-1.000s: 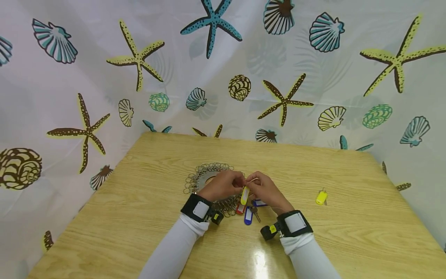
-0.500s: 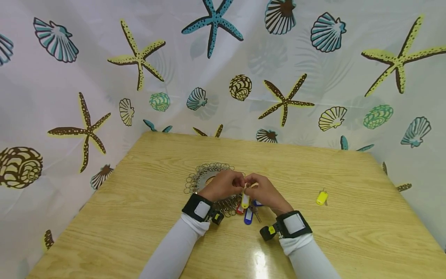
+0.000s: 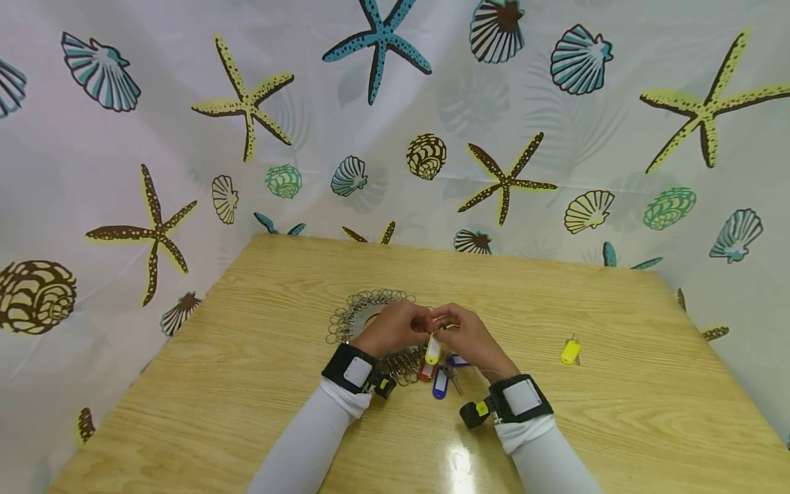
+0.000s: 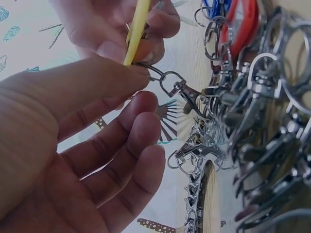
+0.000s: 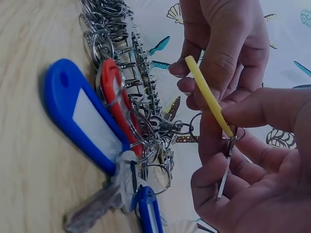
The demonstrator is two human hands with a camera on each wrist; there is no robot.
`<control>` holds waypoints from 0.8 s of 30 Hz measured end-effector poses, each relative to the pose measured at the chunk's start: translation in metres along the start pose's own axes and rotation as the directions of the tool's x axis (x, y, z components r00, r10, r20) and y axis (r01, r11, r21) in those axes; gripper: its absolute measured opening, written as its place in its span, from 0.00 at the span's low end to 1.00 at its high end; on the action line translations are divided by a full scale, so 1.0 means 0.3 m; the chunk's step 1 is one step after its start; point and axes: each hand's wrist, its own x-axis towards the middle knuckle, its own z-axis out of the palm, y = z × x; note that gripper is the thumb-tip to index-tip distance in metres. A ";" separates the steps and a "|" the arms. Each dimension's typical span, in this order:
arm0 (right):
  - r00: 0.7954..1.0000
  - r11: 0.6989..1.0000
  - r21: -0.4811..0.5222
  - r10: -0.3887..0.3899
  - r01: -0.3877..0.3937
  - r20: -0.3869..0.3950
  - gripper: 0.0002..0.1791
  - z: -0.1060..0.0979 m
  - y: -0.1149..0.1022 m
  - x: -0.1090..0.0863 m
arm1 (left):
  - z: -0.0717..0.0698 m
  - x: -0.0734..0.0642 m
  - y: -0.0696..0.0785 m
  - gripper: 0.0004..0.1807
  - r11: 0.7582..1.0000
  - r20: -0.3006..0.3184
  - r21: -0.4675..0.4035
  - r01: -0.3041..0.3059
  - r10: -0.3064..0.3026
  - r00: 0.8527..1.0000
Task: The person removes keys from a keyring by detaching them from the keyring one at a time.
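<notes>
Both hands meet above the right side of a grey metal ring (image 3: 358, 321) lined with snap hooks and split rings. My left hand (image 3: 395, 328) pinches a small split ring (image 4: 154, 72) linked to a snap hook (image 4: 187, 94); its other fingers are loosely bent. A yellow key tag (image 5: 209, 94) and a key (image 5: 224, 177) are between the fingers of my right hand (image 3: 468, 339), right at that split ring. Under the hands lie a red key tag (image 5: 116, 90), a blue key tag (image 5: 90, 116) with a key (image 5: 104, 196), and another blue tag (image 5: 149, 211).
A separate yellow key tag (image 3: 570, 352) with a key lies to the right on the wooden table (image 3: 617, 412). Behind the table hangs a white curtain (image 3: 395, 171) printed with shells and starfish.
The yellow tag dipped slightly, then rose a little and tilted between the hands. The right fingers have shifted on it; the left hand has stayed nearly still.
</notes>
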 end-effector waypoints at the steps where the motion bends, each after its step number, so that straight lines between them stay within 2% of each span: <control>1: 1.000 1.000 0.025 0.013 -0.013 0.001 0.16 0.001 -0.002 0.000 | 0.001 0.001 0.000 0.02 1.000 0.001 0.000 0.000 0.000 1.000; 7: 0.998 0.991 0.117 0.059 -0.059 0.001 0.19 0.007 -0.009 0.000 | 0.009 0.007 -0.005 0.03 1.000 -0.019 0.006 -0.018 0.018 1.000; 15: 0.993 0.969 0.227 0.081 -0.100 0.091 0.18 0.016 0.000 0.006 | 0.010 0.008 -0.006 0.05 0.999 -0.020 0.034 -0.037 0.038 0.999; 20: 0.987 0.964 0.233 0.107 -0.132 0.117 0.22 0.012 0.000 0.003 | 0.002 0.009 -0.011 0.04 0.999 -0.011 0.022 -0.035 0.035 0.999; 24: 0.992 0.986 0.135 0.086 -0.098 0.090 0.22 0.019 -0.008 -0.003 | -0.001 0.008 -0.017 0.05 0.999 -0.020 0.035 -0.029 0.030 0.999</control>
